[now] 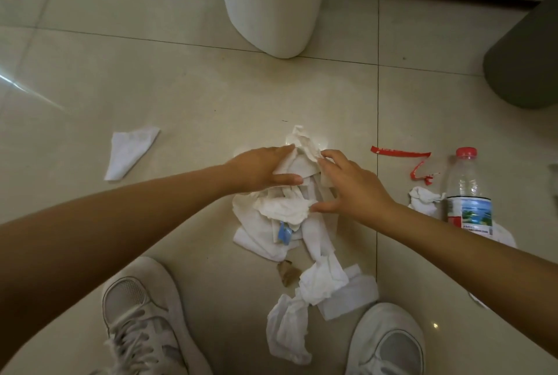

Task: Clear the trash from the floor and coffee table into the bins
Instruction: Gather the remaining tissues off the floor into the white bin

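Note:
A pile of crumpled white tissues [280,208] lies on the tiled floor in front of me. My left hand [261,168] presses flat against the pile's left side with straight fingers and thumb. My right hand [351,186] holds the pile's right side, fingers curled onto the top tissue and thumb on a crumpled wad. A blue wrapper scrap [284,232] shows within the pile. More tissue [324,282] and a brown scrap [288,273] trail toward my feet. A white bin [271,12] stands straight ahead, and a grey bin [525,57] stands at the right.
A plastic bottle [466,193] with a red cap stands at the right, beside a red label strip [401,152] and a small tissue wad [422,196]. One loose tissue [129,151] lies to the left. My white shoes [142,314] flank the trash.

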Available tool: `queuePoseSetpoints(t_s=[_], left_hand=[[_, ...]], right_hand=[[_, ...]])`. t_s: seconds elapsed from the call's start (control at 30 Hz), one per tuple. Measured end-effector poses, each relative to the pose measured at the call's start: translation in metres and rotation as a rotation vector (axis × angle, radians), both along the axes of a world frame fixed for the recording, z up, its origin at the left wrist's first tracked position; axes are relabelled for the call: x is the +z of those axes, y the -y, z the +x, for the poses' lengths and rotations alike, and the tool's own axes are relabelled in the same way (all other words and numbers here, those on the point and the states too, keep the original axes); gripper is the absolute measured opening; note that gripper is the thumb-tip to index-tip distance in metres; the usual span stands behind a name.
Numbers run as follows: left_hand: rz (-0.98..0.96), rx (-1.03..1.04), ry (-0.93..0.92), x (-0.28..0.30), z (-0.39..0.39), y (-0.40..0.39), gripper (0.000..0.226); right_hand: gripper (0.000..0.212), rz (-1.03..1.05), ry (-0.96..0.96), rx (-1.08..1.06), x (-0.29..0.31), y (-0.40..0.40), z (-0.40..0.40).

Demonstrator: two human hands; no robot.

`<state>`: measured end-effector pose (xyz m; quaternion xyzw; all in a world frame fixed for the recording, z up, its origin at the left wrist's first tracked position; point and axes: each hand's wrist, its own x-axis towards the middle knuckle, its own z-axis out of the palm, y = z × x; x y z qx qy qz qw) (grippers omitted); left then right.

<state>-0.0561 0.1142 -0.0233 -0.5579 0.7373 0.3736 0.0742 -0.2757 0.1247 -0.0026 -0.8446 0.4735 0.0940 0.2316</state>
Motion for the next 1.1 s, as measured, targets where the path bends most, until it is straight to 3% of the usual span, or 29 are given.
queuePoseSetpoints(t_s=[0.13, 0.2, 0.33, 0.57, 0.77, 0.93, 1.1], left_hand=[[0.093, 0.407, -0.267, -0.004, -0.007, 0.008, 0.032], [0.059, 0.509, -0.314, -0.006, 0.001, 0.015, 0.028], [0.045, 0.327, -0.176, -0.009, 0.006, 0.021, 0.058], [0.074, 0.281, -0.091, -0.024, -0.019, 0.014, 0.083], [0.127, 0.263, -0.059, -0.031, -0.029, 0.005, 0.053], [-0.023, 0.107, 0.148, -0.025, -0.037, 0.000, 0.054], [-0.117, 0.007, 0.221, -0.028, -0.045, -0.007, 0.024]], right_hand=[[0.101, 0.010, 0.000, -0.037, -0.004, -0.002, -0.003], [0.101, 0.011, 0.006, -0.059, -0.005, -0.001, -0.005], [0.103, 0.031, 0.016, -0.098, -0.009, -0.001, -0.007], [0.114, 0.167, -0.007, -0.078, -0.018, -0.002, -0.010], [0.115, 0.193, 0.004, -0.048, -0.017, 0.000, -0.012], [0.112, 0.167, -0.016, -0.022, -0.014, -0.002, -0.012], [0.109, 0.167, -0.026, -0.007, -0.014, -0.002, -0.014]])
